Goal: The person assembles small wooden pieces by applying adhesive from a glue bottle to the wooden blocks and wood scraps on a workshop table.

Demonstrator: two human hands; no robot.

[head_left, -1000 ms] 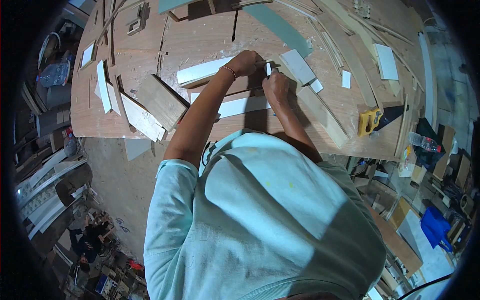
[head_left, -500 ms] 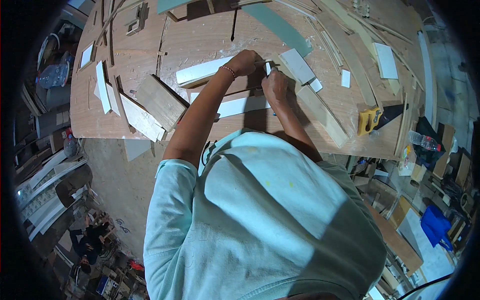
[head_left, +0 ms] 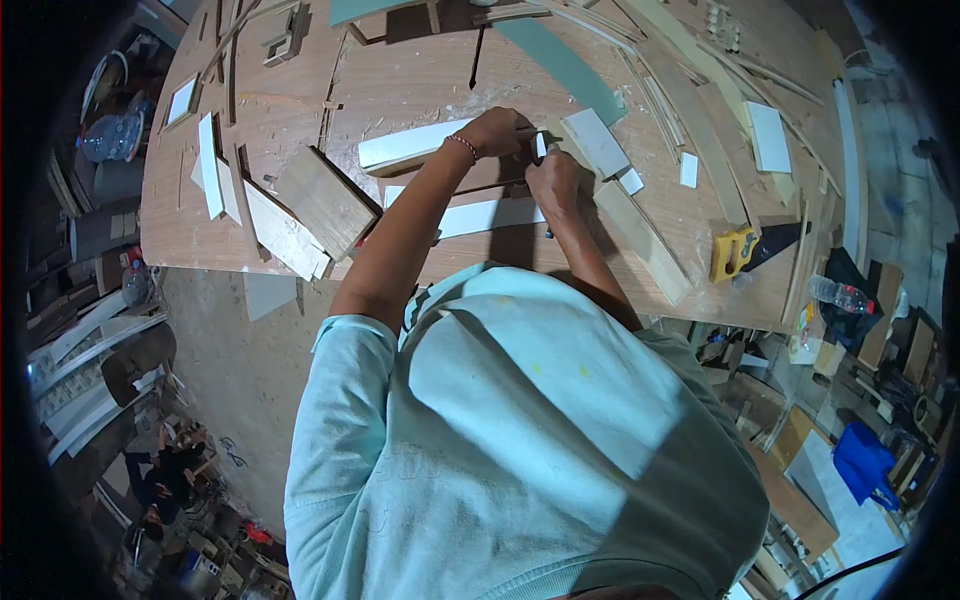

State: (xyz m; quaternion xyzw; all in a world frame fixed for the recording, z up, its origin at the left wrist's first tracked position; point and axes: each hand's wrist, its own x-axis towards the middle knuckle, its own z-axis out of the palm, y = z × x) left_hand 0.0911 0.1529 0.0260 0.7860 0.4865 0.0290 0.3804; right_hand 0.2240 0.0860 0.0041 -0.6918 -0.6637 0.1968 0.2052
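Observation:
My left hand, with a beaded bracelet at the wrist, is closed at the middle of the workbench, fingers pointing right. What it grips is too small to make out. Just below and to the right, my right hand is closed around a small white piece that stands up from its fingers, close to the left fingertips. A white-faced wooden block lies left of my left hand. A white strip lies below the hands. To the right rests a white-topped board on a longer wooden board.
A yellow-handled saw lies at the bench's right. A thick wooden board and white-faced offcuts are at left. A green curved strip lies at the back, among shavings. Another person is at lower left.
The view has shifted slightly, so the bench items sit a little differently in frame. Both hands stay together around the same spot, with the small white piece still at the right fingers.

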